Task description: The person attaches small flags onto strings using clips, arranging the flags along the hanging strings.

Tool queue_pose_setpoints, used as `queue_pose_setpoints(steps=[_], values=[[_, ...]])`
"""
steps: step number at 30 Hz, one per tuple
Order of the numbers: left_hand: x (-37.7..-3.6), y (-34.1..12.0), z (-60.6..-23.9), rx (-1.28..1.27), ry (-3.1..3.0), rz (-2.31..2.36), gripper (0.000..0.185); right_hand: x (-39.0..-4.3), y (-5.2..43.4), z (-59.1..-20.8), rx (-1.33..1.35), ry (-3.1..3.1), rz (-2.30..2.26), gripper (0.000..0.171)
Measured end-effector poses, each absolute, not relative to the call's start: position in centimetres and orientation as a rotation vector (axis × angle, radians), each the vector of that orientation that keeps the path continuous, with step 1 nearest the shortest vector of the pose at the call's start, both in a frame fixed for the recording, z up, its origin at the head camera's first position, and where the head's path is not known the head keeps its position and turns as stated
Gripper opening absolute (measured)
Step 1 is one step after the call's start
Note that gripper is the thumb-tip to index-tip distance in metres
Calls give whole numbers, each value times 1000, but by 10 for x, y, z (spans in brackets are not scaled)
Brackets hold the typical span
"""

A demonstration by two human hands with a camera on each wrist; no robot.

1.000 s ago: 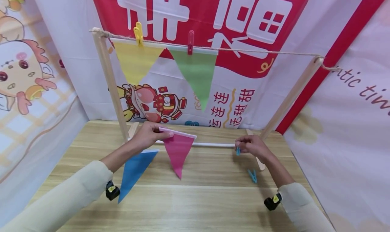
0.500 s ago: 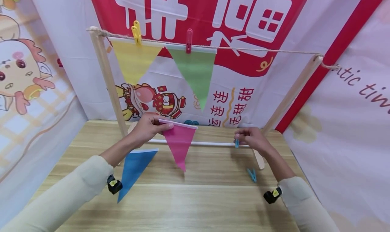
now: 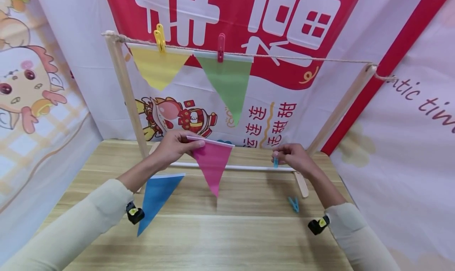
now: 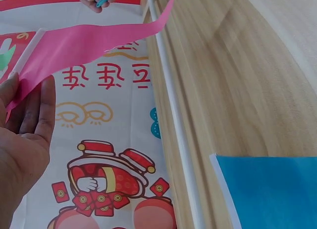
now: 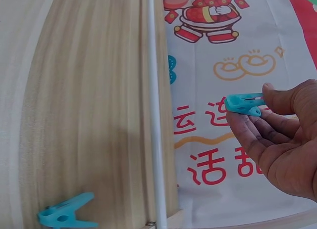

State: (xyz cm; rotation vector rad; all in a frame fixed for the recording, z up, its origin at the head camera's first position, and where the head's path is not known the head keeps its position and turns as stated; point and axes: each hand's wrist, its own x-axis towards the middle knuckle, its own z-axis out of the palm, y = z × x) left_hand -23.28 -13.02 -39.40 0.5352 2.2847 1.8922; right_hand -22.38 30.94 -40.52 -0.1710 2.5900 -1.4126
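My left hand (image 3: 175,147) pinches a pink triangular pennant (image 3: 214,160) by the left end of its white top strip, its point hanging down over the table. In the left wrist view the pennant (image 4: 94,48) lies between thumb and fingers. At the right, my right hand (image 3: 294,159) holds a light-blue clothespin (image 5: 242,103) between thumb and fingers, raised near the right post. Overhead, a twine line (image 3: 277,57) carries a yellow pennant (image 3: 160,67) under a yellow clothespin (image 3: 160,38) and a green pennant (image 3: 229,83) under a red clothespin (image 3: 221,47).
A blue pennant (image 3: 156,200) lies on the table (image 3: 227,239) by the left forearm. Another light-blue clothespin (image 3: 294,204) lies at the right. Wooden posts (image 3: 126,93) hold the twine, with a white rod (image 3: 256,168) low between them. A printed cloth hangs behind.
My left hand has raised the pink pennant and shifted it slightly right. My right hand has risen a little with the clothespin. The yellow pennant's tip has swung up slightly.
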Motion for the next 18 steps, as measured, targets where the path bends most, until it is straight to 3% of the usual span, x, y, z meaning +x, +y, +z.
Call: queue_pose_setpoints(steps=[18], values=[[-232,-120,-370,555,2277,1966,33,-227,299,-365,-277,2711,-1342,37]])
